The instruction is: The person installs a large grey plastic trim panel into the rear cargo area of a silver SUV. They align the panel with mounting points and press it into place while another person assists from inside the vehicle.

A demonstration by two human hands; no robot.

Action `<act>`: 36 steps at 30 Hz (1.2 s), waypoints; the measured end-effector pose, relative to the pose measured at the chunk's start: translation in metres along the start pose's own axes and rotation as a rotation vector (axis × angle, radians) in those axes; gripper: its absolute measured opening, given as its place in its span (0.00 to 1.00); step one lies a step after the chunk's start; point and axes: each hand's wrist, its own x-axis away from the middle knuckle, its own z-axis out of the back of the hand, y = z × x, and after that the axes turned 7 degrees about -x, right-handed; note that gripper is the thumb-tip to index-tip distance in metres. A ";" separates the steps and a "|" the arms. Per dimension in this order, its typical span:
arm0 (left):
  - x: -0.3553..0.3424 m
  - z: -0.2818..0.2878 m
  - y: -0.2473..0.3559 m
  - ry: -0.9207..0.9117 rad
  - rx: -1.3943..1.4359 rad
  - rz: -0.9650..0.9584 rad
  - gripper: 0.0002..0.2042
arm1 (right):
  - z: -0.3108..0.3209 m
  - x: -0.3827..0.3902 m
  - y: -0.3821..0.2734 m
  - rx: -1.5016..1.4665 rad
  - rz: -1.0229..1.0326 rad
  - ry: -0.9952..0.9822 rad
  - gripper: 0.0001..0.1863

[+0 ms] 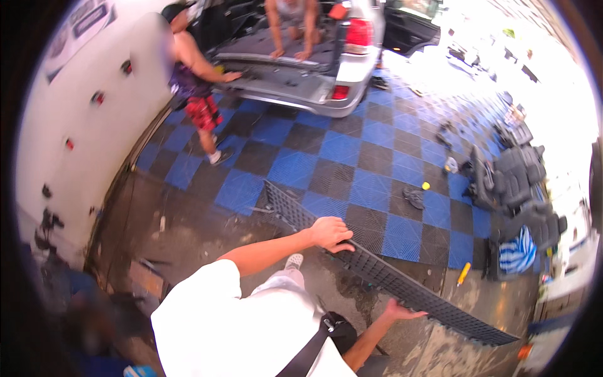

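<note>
Left hand (333,234) and right hand (404,310) both grasping, I hold beside the checkered floor (370,188) a long dark panel (383,271) whose length could make it flex and slip.

White wall (94,125) on L w/ a poster (80,28) up top, blue/blk checkered tiles (375,186) mid-floor, bare dirty concrete (195,229) closer in, dk grey car seats (515,173) along the R, super bright light (565,94) top R tbh.

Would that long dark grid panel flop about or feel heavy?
Probably fairly stiff: the long panel runs nearly straight past the left hand and right hand. Likely light for its length, since it looks thin and gridded. Its ends might swing, as they stick out well beyond both hands.
</note>
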 end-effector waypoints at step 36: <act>-0.030 -0.046 -0.476 0.749 2.392 0.170 0.30 | -0.448 0.216 0.446 0.846 1.663 -1.261 0.15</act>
